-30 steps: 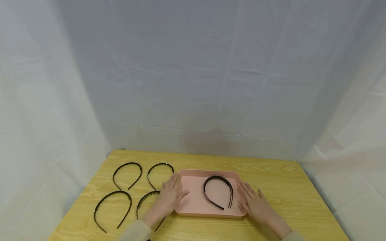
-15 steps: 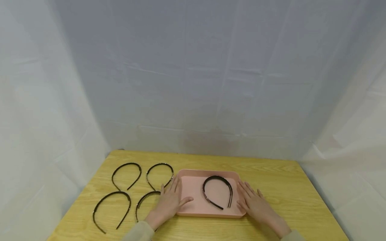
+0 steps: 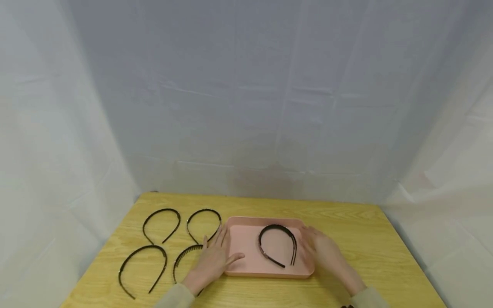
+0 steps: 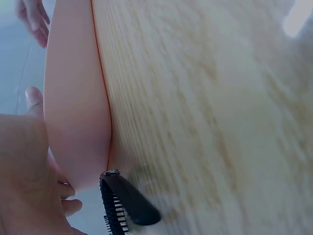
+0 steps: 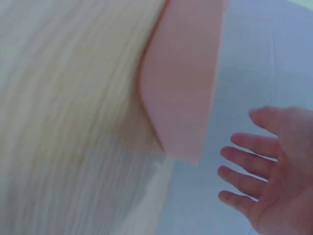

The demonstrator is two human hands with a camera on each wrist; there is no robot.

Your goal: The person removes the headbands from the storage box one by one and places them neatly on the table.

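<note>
A pink tray [image 3: 244,256] lies on the wooden table [image 3: 358,231] with one black toothed headband [image 3: 274,226] inside it. My left hand [image 3: 213,256] rests flat at the tray's left edge, fingers straight, thumb against the rim, and it covers part of a headband [image 3: 184,253]. In the left wrist view that headband's end [image 4: 129,205] shows beside the tray [image 4: 73,98]. My right hand [image 3: 321,250] hovers at the tray's right edge, blurred. In the right wrist view this hand [image 5: 274,166] has spread fingers and holds nothing, just clear of the tray [image 5: 186,73].
Three more black headbands lie left of the tray: back left [image 3: 161,209], back right [image 3: 204,210], front left [image 3: 144,247]. White cloth walls close in the table at the back and sides. Bare wood shows right of the tray.
My right hand has lifted off the table and shifted slightly toward the tray's right edge. The left hand has hardly moved, and the headbands lie as before.
</note>
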